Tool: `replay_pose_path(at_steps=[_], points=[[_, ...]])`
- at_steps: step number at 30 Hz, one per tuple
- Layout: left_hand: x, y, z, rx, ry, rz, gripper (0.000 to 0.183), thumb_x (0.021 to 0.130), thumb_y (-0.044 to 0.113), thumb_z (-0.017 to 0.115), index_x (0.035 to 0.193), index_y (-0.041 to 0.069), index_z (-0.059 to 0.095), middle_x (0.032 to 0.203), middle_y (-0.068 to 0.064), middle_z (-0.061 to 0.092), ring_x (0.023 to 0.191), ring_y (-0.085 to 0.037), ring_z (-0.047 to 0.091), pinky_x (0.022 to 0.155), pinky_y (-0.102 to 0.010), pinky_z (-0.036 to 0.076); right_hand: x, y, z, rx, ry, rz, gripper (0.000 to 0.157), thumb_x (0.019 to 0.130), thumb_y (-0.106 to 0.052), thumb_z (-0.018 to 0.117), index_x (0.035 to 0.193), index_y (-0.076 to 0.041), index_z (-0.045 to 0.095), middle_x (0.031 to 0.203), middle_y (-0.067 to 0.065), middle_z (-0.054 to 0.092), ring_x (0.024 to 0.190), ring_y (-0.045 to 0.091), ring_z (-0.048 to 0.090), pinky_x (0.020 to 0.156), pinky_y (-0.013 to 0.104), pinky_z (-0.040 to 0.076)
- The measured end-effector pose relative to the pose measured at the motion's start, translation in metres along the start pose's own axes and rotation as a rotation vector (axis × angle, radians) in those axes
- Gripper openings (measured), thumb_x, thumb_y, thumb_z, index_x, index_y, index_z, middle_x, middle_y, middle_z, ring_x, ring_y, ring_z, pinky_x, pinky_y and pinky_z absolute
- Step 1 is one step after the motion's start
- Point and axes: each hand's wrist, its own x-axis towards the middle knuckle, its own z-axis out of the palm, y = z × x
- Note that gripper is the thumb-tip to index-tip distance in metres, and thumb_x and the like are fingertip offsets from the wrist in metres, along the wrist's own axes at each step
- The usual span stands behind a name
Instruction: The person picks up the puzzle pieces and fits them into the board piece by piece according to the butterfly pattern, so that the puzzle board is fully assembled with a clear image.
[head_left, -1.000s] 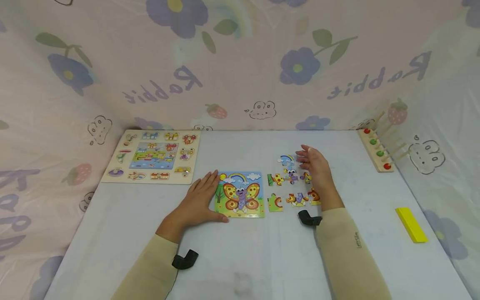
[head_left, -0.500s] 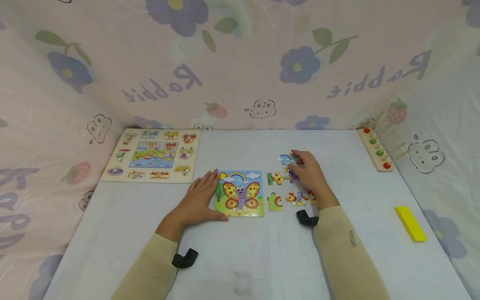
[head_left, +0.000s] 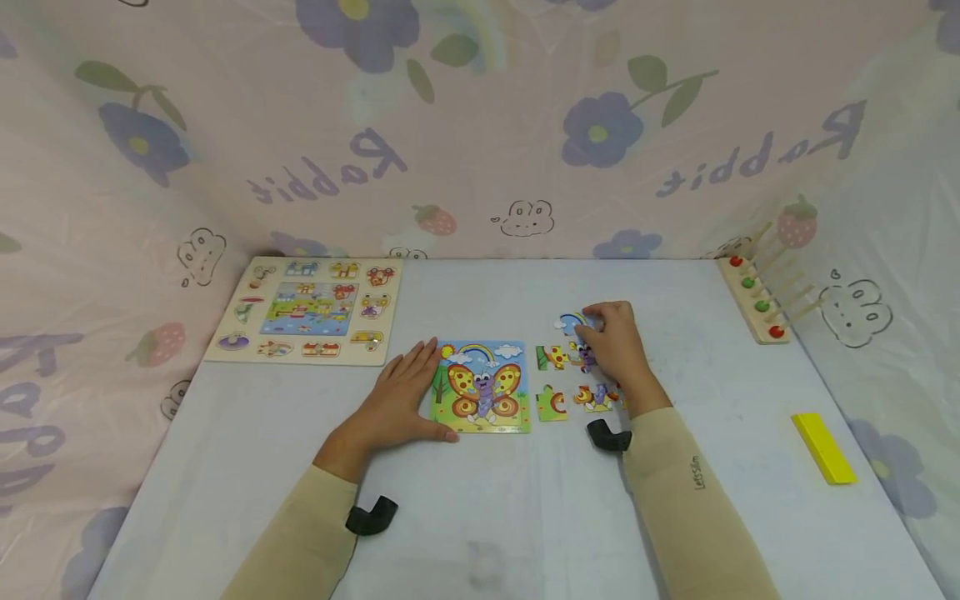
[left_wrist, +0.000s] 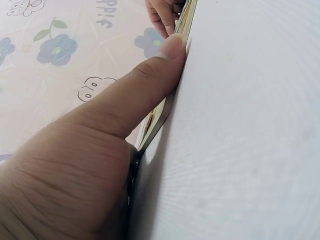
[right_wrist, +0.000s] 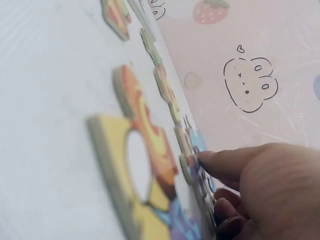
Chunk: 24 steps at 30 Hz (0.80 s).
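A square butterfly picture puzzle board (head_left: 484, 387) lies mid-table. My left hand (head_left: 397, 400) rests at its left side, fingers straight, with the thumb along the near edge; the left wrist view shows that thumb (left_wrist: 145, 75) against the board's rim. To the right, loose puzzle pieces lie in rows, among them a green corner piece (head_left: 551, 403) and a purple-bodied butterfly piece (head_left: 597, 397). My right hand (head_left: 621, 342) pinches a rainbow puzzle piece (head_left: 572, 323) in the far row between thumb and forefinger. The hand covers other pieces beneath it.
A wooden inset puzzle board (head_left: 213, 342) lies at the back left. At the back right stands a wooden peg rack (head_left: 753, 302) with red and green beads. A yellow block (head_left: 822, 448) lies at the right side. Patterned curtains border the table.
My right hand has moved left from over the right-hand pieces to the rainbow piece, its fingers closing from spread to a pinch. My left hand has stayed at the board.
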Motion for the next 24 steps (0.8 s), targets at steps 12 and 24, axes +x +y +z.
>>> replay_pose_path(at_steps=[12,24], points=[[0.000,0.001,0.000,-0.002,0.014,0.009,0.143,0.074,0.079,0.086,0.174,0.005,0.017,0.182,-0.006,0.005,0.166,-0.026,-0.001,0.130,-0.055,0.003,-0.005,0.009,0.004,0.181,0.111,-0.047,0.027,0.110,-0.024,0.069,0.132,-0.008,0.066,0.119,0.011,0.066,0.100,0.027,0.060,0.087,0.044,0.049],[0.000,0.001,-0.001,0.007,0.007,0.014,0.145,0.073,0.081,0.085,0.174,0.006,0.014,0.182,-0.005,0.002,0.166,-0.025,-0.002,0.130,-0.055,0.002,-0.017,-0.016,0.015,0.318,0.119,-0.212,0.024,0.108,-0.020,0.074,0.126,-0.005,0.077,0.103,0.013,0.070,0.086,0.028,0.068,0.069,0.026,0.054]])
